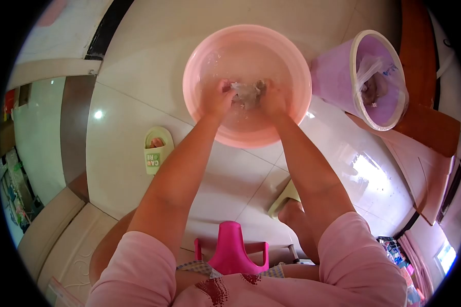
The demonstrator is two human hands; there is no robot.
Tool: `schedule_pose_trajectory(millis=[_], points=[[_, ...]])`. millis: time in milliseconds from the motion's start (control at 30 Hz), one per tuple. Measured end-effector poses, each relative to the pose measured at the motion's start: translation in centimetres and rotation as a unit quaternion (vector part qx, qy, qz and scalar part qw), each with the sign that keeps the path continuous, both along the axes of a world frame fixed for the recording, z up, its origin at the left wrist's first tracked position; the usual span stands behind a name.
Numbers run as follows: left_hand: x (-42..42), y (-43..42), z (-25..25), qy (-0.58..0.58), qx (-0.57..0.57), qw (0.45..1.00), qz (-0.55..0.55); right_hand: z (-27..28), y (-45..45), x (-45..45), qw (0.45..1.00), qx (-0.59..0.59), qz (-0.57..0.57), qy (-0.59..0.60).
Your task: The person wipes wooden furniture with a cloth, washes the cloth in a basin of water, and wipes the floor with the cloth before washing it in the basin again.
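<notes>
A round pink basin (194, 97) of water stands on the tiled floor. Inside it, a wet greyish cloth (247, 94) stretches between my two hands. My left hand (219, 98) has its fingers closed on the cloth's left end. The other end is gripped by my right hand (273, 98), near the basin's right side. The fingertips are partly hidden by the cloth and small in the view.
A lilac bin (338, 71) with a plastic bag inside leans right of the basin. Brown wooden furniture (427, 130) is beyond it. My feet wear green slippers (152, 159). A bright pink stool (231, 245) is beneath me. A doorway lies at the left.
</notes>
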State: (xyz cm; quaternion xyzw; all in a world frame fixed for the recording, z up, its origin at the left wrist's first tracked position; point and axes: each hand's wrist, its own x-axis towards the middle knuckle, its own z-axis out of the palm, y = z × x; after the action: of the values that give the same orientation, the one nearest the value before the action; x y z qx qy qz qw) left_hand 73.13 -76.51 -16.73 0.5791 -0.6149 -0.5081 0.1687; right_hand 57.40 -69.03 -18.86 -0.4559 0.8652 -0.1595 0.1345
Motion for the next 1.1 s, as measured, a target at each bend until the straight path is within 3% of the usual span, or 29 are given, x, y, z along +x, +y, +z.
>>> schedule_pose_trajectory(millis=[67, 100, 167, 200, 267, 300, 333, 400, 467, 533, 567, 600, 667, 700, 800, 833, 867, 900, 967, 1000, 1033, 1067, 1100], points=[[-1.2, 0.7, 0.4, 0.180, 0.285, 0.940, 0.054, 1.2, 0.2, 1.8, 0.984, 0.101, 0.020, -0.143], [-1.7, 1.0, 0.2, 0.180, 0.283, 0.940, 0.053, 1.7, 0.2, 2.7, 0.985, 0.100, 0.020, -0.143], [-2.4, 1.5, -0.4, 0.255, 0.298, 0.916, 0.089, 2.9, 0.4, 4.7, 0.956, -0.061, -0.061, -0.281], [-2.5, 1.6, -0.3, 0.255, 0.297, 0.916, 0.088, 4.4, 0.6, 5.4, 0.956, -0.062, -0.061, -0.280], [-2.6, 1.7, -0.2, 0.332, 0.348, 0.864, 0.150, 7.8, 0.6, 6.4, 0.952, -0.037, -0.040, -0.302], [-2.6, 2.0, -0.6, 0.332, 0.349, 0.864, 0.148, 8.1, 0.3, 7.2, 0.977, -0.026, -0.018, -0.211], [-2.4, 2.3, -0.8, 0.334, 0.380, 0.843, 0.183, 6.5, 0.2, 6.8, 0.977, -0.025, -0.020, -0.211], [-2.1, 3.3, -0.9, 0.331, 0.409, 0.822, 0.216, 2.3, -0.7, 5.2, 0.994, 0.066, 0.085, 0.012], [-2.2, 3.8, 0.5, 0.235, 0.287, 0.920, 0.124, 2.4, -1.7, 3.5, 0.995, 0.085, 0.025, -0.049], [-0.8, 2.4, 2.8, 0.164, 0.248, 0.951, 0.085, 2.9, -0.9, 2.6, 0.988, 0.112, -0.027, -0.106], [-0.2, 1.8, 3.6, 0.092, 0.206, 0.973, 0.042, 3.2, -0.4, 2.4, 0.995, 0.042, -0.034, -0.089], [0.5, 1.8, 2.7, 0.092, 0.206, 0.973, 0.042, 3.4, 0.0, 2.2, 0.996, -0.029, -0.041, -0.072], [1.7, 2.3, -0.2, 0.042, 0.012, 0.990, -0.135, 4.4, 0.8, 1.3, 0.992, 0.002, 0.004, -0.128], [1.7, 2.3, -0.4, 0.041, 0.012, 0.990, -0.134, 4.4, 1.0, 1.1, 0.982, 0.035, 0.047, -0.182], [1.0, 2.2, -0.8, -0.025, 0.012, 0.998, -0.065, 2.4, 0.8, 2.1, 0.978, 0.132, 0.093, -0.132], [0.6, 2.2, -0.7, 0.018, 0.085, 0.996, -0.019, 1.3, 1.0, 2.0, 0.978, 0.132, 0.093, -0.131], [0.3, 2.3, -0.5, 0.061, 0.157, 0.985, 0.027, 0.3, 1.2, 1.8, 0.986, 0.075, 0.010, -0.149], [-0.3, 2.5, -0.2, 0.061, 0.157, 0.985, 0.028, -0.3, 1.3, 1.6, 0.983, 0.016, -0.073, -0.165], [-1.6, 3.0, 0.7, 0.227, 0.408, 0.867, 0.175, 0.6, 1.2, 3.1, 0.983, 0.023, -0.050, -0.178], [-2.0, 3.0, 1.3, 0.229, 0.407, 0.867, 0.175, 1.4, 1.1, 4.1, 0.981, 0.030, -0.026, -0.189], [-2.2, 3.1, 2.0, 0.286, 0.434, 0.830, 0.203, 2.8, 1.3, 5.1, 0.981, 0.029, -0.025, -0.188], [-2.3, 3.2, 2.4, 0.341, 0.459, 0.788, 0.228, 4.7, 1.5, 6.1, 0.971, -0.002, -0.034, -0.236], [-2.2, 3.3, 2.0, 0.343, 0.460, 0.787, 0.226, 6.1, 1.5, 6.8, 0.957, -0.033, -0.044, -0.284]])
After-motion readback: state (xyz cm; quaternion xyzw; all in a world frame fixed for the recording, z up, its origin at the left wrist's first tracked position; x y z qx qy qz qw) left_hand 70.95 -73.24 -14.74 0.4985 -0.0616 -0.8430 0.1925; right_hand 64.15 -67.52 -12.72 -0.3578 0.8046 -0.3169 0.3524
